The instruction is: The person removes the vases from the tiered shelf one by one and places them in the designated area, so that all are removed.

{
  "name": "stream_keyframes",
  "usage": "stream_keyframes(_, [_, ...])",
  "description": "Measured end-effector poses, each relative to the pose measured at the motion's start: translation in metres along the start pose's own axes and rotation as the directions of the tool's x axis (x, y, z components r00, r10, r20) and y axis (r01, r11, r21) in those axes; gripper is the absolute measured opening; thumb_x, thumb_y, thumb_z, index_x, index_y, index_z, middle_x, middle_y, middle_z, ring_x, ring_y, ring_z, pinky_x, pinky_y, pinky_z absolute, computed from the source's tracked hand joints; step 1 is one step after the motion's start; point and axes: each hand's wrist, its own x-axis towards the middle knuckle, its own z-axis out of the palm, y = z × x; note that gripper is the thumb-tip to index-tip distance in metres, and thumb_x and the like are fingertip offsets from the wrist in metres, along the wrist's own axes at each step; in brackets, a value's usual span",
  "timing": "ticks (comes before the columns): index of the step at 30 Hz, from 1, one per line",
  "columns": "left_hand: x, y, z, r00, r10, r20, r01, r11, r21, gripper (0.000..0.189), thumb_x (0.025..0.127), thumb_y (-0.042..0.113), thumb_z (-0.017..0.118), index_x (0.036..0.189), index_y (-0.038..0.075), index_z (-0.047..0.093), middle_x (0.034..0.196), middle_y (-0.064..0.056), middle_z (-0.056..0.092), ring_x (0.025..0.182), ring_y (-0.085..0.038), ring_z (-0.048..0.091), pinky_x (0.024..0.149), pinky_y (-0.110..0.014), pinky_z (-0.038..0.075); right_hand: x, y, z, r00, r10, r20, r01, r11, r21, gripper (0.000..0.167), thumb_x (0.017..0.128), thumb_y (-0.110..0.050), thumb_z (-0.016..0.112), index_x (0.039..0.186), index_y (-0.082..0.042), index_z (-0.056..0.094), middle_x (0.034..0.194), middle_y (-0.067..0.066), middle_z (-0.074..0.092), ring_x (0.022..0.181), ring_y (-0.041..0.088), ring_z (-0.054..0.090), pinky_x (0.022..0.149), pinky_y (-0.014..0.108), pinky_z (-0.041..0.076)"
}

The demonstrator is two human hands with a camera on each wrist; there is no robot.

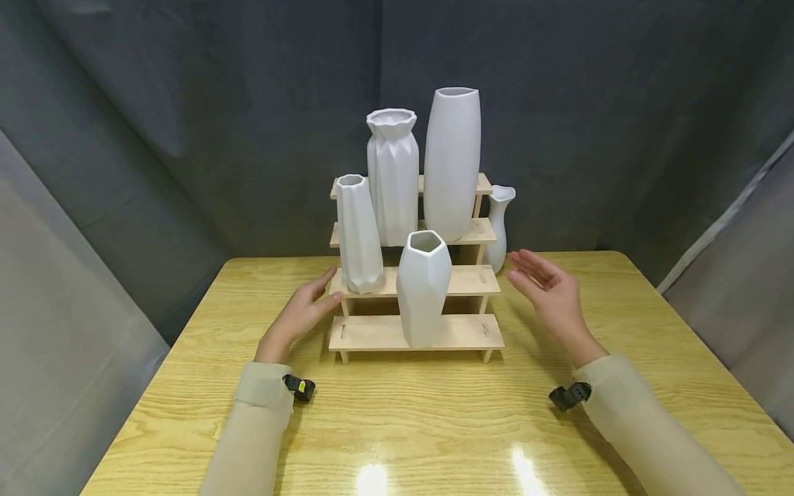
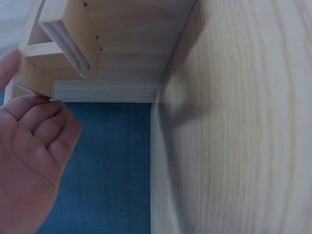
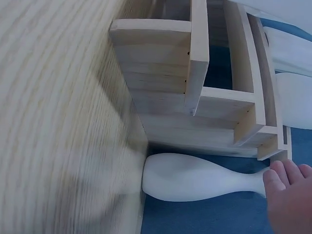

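1. Vase (image 1: 497,251), far right beside stand (image 1: 466,279): likely light, slick, fragile; best taken by narrow neck
2. Right hand (image 1: 552,293) near vase, fingers loose, empty
3. Left hand (image 1: 299,311) at stand's left end; grip unclear

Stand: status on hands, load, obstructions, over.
Left hand at left end of stand; right hand open, near small vase. Four vases on stand. Small vase, on table, perhaps in the way.

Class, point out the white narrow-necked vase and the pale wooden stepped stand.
White narrow-necked vase (image 3: 192,179), right wrist view: middle of rounded body.
Pale wooden stepped stand (image 1: 468,332), head view: right part of lowest shelf.
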Motion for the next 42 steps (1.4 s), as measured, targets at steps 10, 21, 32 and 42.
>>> stream_keyframes(10, [0.000, 0.000, 0.000, 1.000, 0.009, 0.002, -0.009, 1.000, 0.009, 0.069, 0.103, 0.039, 0.053, 0.157, 0.007, 0.025, 0.161, -0.010, 0.023, 0.144, -0.035, 0.026, 0.117, -0.049, 0.024, -0.013, -0.009, -0.003, 0.999, -0.009, 0.050, 0.012, 0.998, -0.057, 0.055, 0.090, -0.006, 0.072, 0.141, 0.003, 0.052, 0.139, 0.027, 0.052, 0.124, 0.022, 0.057, 0.093, 0.021, 0.050])
stream_keyframes(21, [0.000, -0.001, 0.000, 1.000, 0.010, -0.009, -0.010, 1.000, -0.012, 0.066, 0.103, 0.035, 0.053, 0.156, 0.007, 0.026, 0.160, -0.011, 0.024, 0.144, -0.034, 0.025, 0.117, -0.049, 0.024, -0.022, -0.021, 0.007, 0.995, -0.009, 0.104, 0.011, 1.000, -0.022, 0.058, 0.089, -0.001, 0.072, 0.141, 0.007, 0.049, 0.141, 0.025, 0.050, 0.128, 0.024, 0.053, 0.101, 0.029, 0.044])
stream_keyframes(32, [0.002, 0.000, 0.000, 1.000, 0.000, 0.003, 0.000, 1.000, 0.001, 0.064, 0.104, 0.032, 0.052, 0.156, 0.007, 0.024, 0.160, -0.012, 0.022, 0.145, -0.035, 0.024, 0.117, -0.048, 0.023, -0.027, -0.019, 0.015, 0.986, -0.061, 0.158, 0.049, 0.996, 0.078, 0.056, 0.088, 0.008, 0.069, 0.138, 0.014, 0.047, 0.139, 0.029, 0.050, 0.126, 0.023, 0.055, 0.102, 0.032, 0.043])
stream_keyframes(42, [0.003, -0.001, 0.000, 1.000, -0.002, 0.012, 0.002, 1.000, -0.003, 0.064, 0.104, 0.030, 0.052, 0.156, 0.006, 0.023, 0.160, -0.016, 0.021, 0.145, -0.036, 0.023, 0.117, -0.049, 0.023, -0.030, -0.017, 0.023, 0.976, -0.095, 0.198, 0.078, 0.993, 0.092, 0.056, 0.087, 0.009, 0.070, 0.137, 0.015, 0.047, 0.138, 0.030, 0.050, 0.127, 0.028, 0.054, 0.103, 0.035, 0.042])
